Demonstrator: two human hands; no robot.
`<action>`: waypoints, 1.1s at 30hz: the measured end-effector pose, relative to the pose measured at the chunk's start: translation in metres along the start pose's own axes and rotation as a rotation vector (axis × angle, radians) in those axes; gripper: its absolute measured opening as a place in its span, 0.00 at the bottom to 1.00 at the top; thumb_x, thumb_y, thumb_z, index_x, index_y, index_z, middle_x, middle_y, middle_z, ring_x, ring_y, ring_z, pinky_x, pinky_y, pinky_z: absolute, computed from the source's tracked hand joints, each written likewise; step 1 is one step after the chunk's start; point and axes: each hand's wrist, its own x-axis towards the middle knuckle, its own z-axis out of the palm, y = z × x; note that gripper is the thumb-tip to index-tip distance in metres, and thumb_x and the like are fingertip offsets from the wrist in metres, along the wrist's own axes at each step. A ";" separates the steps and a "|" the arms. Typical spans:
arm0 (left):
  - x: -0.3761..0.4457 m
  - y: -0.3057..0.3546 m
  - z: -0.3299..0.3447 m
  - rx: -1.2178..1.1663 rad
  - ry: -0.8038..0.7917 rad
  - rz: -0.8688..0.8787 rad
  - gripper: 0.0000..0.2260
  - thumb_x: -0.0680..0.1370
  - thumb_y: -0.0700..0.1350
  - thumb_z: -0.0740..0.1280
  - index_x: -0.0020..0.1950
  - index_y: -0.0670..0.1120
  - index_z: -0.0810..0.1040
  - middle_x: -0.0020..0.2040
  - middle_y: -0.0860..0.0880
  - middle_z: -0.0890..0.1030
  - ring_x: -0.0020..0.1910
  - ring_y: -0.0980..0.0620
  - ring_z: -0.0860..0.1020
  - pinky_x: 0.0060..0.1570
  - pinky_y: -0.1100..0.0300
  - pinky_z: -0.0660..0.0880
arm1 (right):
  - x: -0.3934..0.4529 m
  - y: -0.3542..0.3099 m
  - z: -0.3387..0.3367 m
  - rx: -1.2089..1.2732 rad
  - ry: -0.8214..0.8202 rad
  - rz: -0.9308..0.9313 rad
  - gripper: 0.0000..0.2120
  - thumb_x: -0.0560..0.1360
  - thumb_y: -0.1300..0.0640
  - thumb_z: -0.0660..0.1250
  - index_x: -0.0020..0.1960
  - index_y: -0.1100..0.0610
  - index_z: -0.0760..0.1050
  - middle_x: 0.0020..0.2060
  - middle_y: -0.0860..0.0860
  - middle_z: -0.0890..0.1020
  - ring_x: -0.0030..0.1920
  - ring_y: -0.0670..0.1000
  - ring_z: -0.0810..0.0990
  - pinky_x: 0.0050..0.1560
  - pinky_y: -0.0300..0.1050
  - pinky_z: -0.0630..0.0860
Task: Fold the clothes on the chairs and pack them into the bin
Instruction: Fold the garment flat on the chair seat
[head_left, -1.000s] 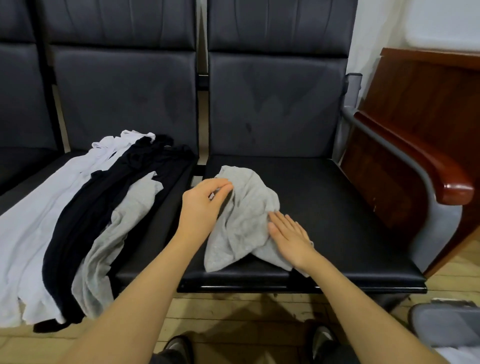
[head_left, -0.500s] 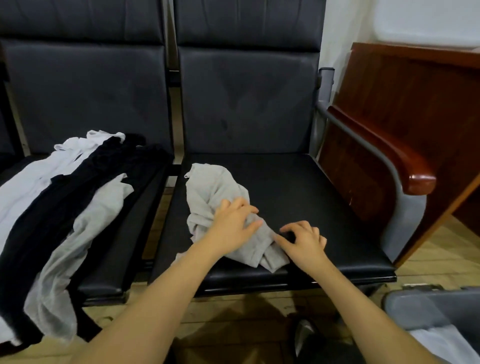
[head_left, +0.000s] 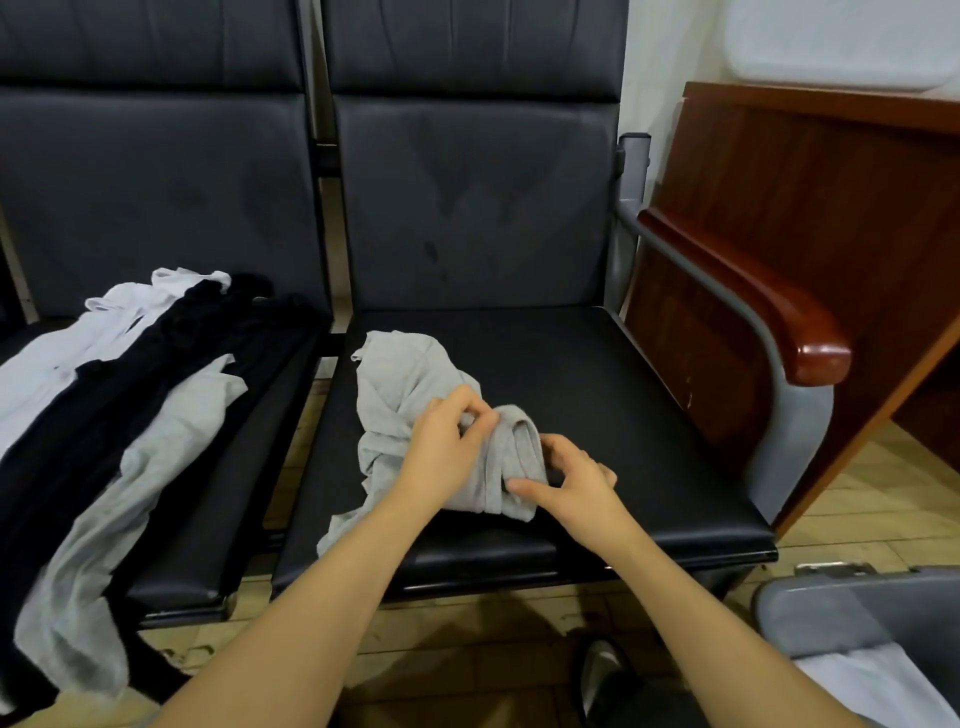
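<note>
A light grey garment (head_left: 402, 382) lies bunched on the right black chair seat (head_left: 597, 415). My left hand (head_left: 441, 452) pinches a raised fold of it near its middle. My right hand (head_left: 569, 480) grips the garment's rolled right end, fingers curled around the cloth. On the left chair seat (head_left: 249, 441) lie a white garment (head_left: 67, 348), a black garment (head_left: 156, 374) and another grey garment (head_left: 130, 478), hanging over the front edge. A grey bin (head_left: 831, 613) with white cloth (head_left: 878, 686) inside stands on the floor at the lower right.
A wooden armrest (head_left: 769, 306) on a grey metal frame borders the right chair. A dark wooden desk (head_left: 831, 182) stands beyond it. Shoes (head_left: 597, 670) show on the wooden floor below the seat front.
Both hands have gathered the grey garment toward the seat's front; my left hand moved from its far edge to its middle, and my right hand went from lying flat to gripping the right end.
</note>
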 end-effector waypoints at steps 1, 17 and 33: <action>0.002 0.004 -0.005 -0.033 0.006 0.000 0.06 0.78 0.43 0.66 0.41 0.50 0.74 0.37 0.47 0.76 0.34 0.60 0.72 0.36 0.68 0.71 | 0.000 -0.002 0.001 0.063 0.009 -0.020 0.16 0.68 0.40 0.70 0.54 0.40 0.73 0.50 0.41 0.80 0.59 0.46 0.74 0.67 0.50 0.64; -0.001 0.023 -0.041 -0.102 0.192 0.052 0.03 0.78 0.45 0.65 0.45 0.47 0.77 0.43 0.50 0.79 0.44 0.51 0.74 0.43 0.67 0.69 | 0.001 -0.047 -0.010 0.215 0.152 -0.175 0.17 0.63 0.38 0.72 0.50 0.40 0.78 0.48 0.41 0.81 0.57 0.48 0.76 0.62 0.54 0.73; -0.008 0.024 -0.053 -0.134 0.204 0.110 0.07 0.78 0.43 0.65 0.42 0.53 0.75 0.40 0.55 0.77 0.42 0.50 0.75 0.41 0.69 0.71 | -0.003 -0.064 -0.005 0.089 0.276 -0.370 0.08 0.69 0.50 0.74 0.45 0.43 0.76 0.45 0.40 0.78 0.53 0.41 0.75 0.65 0.60 0.61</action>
